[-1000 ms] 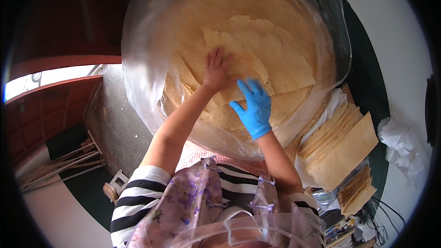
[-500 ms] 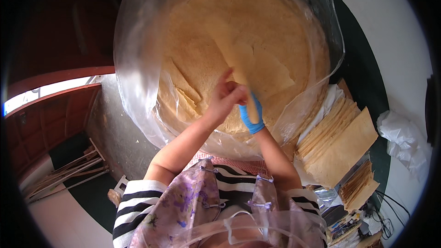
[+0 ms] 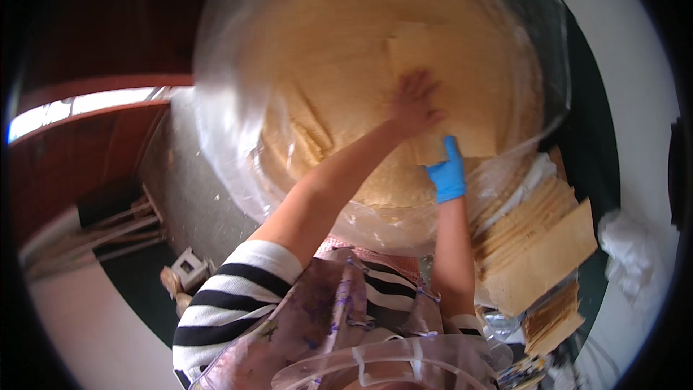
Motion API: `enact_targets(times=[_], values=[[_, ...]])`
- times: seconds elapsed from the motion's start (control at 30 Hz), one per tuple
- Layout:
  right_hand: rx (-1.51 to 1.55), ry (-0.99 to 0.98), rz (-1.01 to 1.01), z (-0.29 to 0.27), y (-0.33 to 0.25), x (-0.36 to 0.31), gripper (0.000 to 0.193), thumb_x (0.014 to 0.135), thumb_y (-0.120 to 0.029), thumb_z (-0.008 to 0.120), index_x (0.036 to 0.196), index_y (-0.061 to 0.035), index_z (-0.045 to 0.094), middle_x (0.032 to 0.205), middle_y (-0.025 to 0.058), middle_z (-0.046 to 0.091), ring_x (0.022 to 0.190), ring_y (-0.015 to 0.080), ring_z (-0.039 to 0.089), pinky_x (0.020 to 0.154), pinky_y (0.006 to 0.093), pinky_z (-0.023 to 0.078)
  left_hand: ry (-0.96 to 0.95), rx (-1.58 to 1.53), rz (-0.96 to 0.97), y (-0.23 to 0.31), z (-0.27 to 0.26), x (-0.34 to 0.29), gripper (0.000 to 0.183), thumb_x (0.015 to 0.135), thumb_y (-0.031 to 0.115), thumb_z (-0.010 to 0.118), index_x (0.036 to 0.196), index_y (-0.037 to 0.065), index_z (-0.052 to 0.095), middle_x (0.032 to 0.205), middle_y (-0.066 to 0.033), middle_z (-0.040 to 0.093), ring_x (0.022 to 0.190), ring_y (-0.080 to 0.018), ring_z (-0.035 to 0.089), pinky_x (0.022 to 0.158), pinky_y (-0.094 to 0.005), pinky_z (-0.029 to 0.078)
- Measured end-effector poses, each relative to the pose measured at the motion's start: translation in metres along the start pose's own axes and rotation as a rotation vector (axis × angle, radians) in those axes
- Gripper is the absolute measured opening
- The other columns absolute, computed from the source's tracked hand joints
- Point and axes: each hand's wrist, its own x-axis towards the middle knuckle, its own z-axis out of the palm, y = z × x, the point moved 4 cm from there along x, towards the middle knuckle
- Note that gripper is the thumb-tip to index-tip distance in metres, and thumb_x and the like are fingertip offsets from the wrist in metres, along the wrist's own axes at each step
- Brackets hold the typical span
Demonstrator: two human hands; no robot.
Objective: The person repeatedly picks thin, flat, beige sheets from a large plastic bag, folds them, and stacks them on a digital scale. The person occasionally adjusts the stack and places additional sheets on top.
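some creased tan folds (image 3: 309, 139) lie left of the bare left hand (image 3: 414, 105), which, fingers spread and grasping nothing, seems to be smoothing the thin sheet (image 3: 469, 101) beneath it, while the gloved right hand (image 3: 447, 177), its grip unclear, sits at that sheet's near edge, where flattening likely calls for steady hold.

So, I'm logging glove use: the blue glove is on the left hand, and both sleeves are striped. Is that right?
Not quite: the head view shows the blue glove on the right hand, not the left hand. Both sleeves are striped.
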Motion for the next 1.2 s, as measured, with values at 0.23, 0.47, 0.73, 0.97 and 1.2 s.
enact_targets(times=[0.23, 0.47, 0.73, 0.97, 1.2], values=[[-0.179, 0.127, -0.095, 0.002, -0.007, -0.022, 0.046, 0.089, -0.035, 0.06, 0.122, -0.0039, 0.054, 0.121, 0.0107, 0.058, 0.109, 0.0254, 0.057, 0.092, 0.0398, 0.048, 0.282, -0.344, -0.238, -0.023, -0.07, -0.049, 0.063, 0.075, 0.02, 0.071, 0.131, 0.007, 0.045, 0.14, -0.0195, 0.038, 0.132, -0.0359, 0.033, 0.106, -0.0473, 0.03], [-1.0, 0.154, 0.158, 0.034, 0.036, -0.103, 0.023, 0.083, -0.02, 0.069, 0.095, -0.0005, 0.066, 0.101, 0.01, 0.067, 0.094, 0.0196, 0.064, 0.081, 0.0271, 0.051, 0.137, 0.242, -0.722, -0.121, -0.175, -0.135, 0.062, 0.076, 0.01, 0.063, 0.134, 0.01, 0.041, 0.135, -0.0219, 0.043, 0.127, -0.0382, 0.037, 0.103, -0.0456, 0.034], [-1.851, -0.364, -0.74, 0.193, 0.174, -0.016, 0.088, 0.063, -0.024, 0.082, 0.137, -0.0055, 0.036, 0.114, 0.0242, 0.057, 0.101, 0.0378, 0.058, 0.083, 0.0428, 0.048, 0.247, -0.028, -1.17, -0.151, -0.19, -0.205, 0.052, 0.084, 0.027, 0.06, 0.127, 0.001, 0.047, 0.111, -0.0268, 0.059, 0.108, -0.0398, 0.056, 0.093, -0.0421, 0.042], [-1.569, -0.209, -0.411, 0.182, 0.125, -0.013, 0.044, 0.076, -0.016, 0.065, 0.119, -0.0092, 0.059, 0.099, 0.0143, 0.066, 0.086, 0.0262, 0.063, 0.077, 0.0357, 0.05, 0.508, -0.191, -0.646, -0.102, -0.205, -0.173, 0.048, 0.081, 0.007, 0.063, 0.126, -0.001, 0.048, 0.121, -0.0207, 0.055, 0.114, -0.0334, 0.051, 0.099, -0.0362, 0.037], [-1.425, -0.073, -0.419, 0.129, -0.096, -0.031, 0.05, 0.074, -0.013, 0.07, 0.12, 0.0012, 0.057, 0.098, 0.0092, 0.065, 0.085, 0.0154, 0.06, 0.077, 0.0285, 0.049, 0.103, -0.955, -0.687, -0.039, -0.116, -0.096, 0.052, 0.081, 0.004, 0.067, 0.129, 0.002, 0.044, 0.118, -0.0096, 0.056, 0.106, -0.0181, 0.055, 0.086, -0.0299, 0.045]])
